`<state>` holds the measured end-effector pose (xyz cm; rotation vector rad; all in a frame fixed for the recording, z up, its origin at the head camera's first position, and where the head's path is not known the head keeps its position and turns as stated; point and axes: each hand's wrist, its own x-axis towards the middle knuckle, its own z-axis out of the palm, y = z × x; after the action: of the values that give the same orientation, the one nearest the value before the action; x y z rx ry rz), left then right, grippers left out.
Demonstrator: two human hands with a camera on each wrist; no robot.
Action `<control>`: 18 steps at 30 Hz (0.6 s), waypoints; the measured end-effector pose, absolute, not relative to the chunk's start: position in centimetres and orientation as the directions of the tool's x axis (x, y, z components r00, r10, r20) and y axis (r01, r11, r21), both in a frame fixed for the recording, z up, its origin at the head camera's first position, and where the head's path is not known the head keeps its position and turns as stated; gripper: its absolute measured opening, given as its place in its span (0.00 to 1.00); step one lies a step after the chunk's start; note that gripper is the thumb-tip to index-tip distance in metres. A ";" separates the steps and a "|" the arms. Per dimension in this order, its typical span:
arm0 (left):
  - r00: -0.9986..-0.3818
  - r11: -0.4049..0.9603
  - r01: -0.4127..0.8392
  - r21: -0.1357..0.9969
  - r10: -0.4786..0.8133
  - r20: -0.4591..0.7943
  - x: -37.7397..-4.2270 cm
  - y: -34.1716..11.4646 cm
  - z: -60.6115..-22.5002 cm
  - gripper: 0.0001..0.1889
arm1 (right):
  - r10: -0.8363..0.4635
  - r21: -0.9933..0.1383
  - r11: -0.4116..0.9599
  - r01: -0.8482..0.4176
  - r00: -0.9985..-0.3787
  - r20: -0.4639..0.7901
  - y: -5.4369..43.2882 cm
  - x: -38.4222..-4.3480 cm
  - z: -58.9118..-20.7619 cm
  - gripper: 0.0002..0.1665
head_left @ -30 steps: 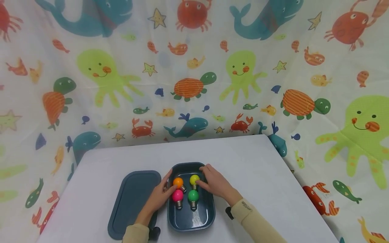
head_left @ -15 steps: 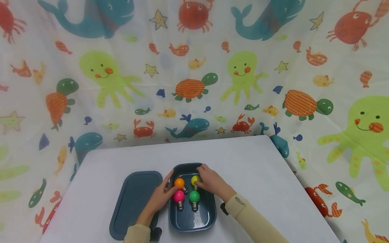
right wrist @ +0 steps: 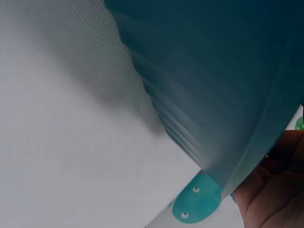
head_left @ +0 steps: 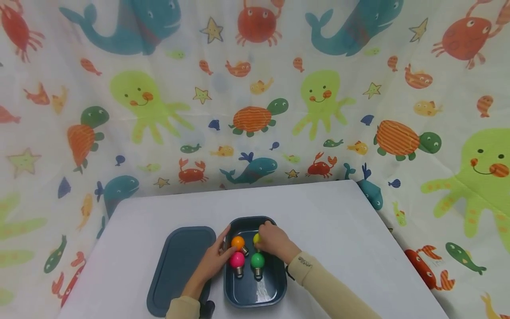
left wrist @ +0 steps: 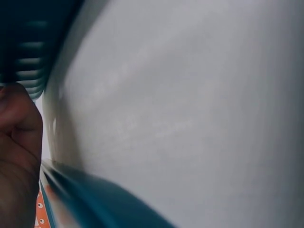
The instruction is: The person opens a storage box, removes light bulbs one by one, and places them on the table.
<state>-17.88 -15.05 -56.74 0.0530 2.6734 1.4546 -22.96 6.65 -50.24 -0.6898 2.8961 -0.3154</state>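
Observation:
In the head view, a dark blue-grey plastic box (head_left: 255, 296) holds several small coloured light bulbs with metal screw bases. My left hand (head_left: 213, 261) grips the box's left wall, thumb inside beside the orange bulb (head_left: 237, 242) and the pink bulb (head_left: 237, 258). My right hand (head_left: 276, 241) reaches over the right rim, its fingers pinching the yellow bulb (head_left: 256, 239), which they partly cover. Just nearer than that lies a green bulb (head_left: 257, 259). Both wrist views show mainly the outside of the box wall (right wrist: 213, 71), with part of each hand at the edge.
A matching flat lid (head_left: 179, 266) lies on the white table (head_left: 326, 221) left of the box, partly behind my left forearm. Behind the table hangs a curtain (head_left: 255, 119) printed with sea animals.
My right hand has moved inward from the right rim, and its fingers have closed on the yellow bulb. The left hand stays at the box. The whole view has shifted slightly.

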 end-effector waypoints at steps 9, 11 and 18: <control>-0.993 0.543 -0.028 0.839 0.079 -0.083 -17.6 -15.0 -56.9 0.38 | -0.461 -0.188 0.880 -0.436 -0.880 -0.118 6.4 -22.7 -50.6 0.19; -0.993 0.544 -0.025 0.839 0.082 -0.083 -17.6 -14.9 -57.0 0.38 | -0.464 -0.175 0.880 -0.442 -0.879 -0.111 6.5 -22.6 -50.8 0.19; -0.994 0.543 -0.012 0.839 0.086 -0.070 -17.7 -14.9 -56.8 0.38 | -0.474 -0.167 0.871 -0.461 -0.880 -0.042 6.6 -22.6 -50.8 0.20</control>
<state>-17.67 -14.92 -56.76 0.0638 2.6686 1.4527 -22.62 6.64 -50.81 -0.7409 2.9596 -0.2326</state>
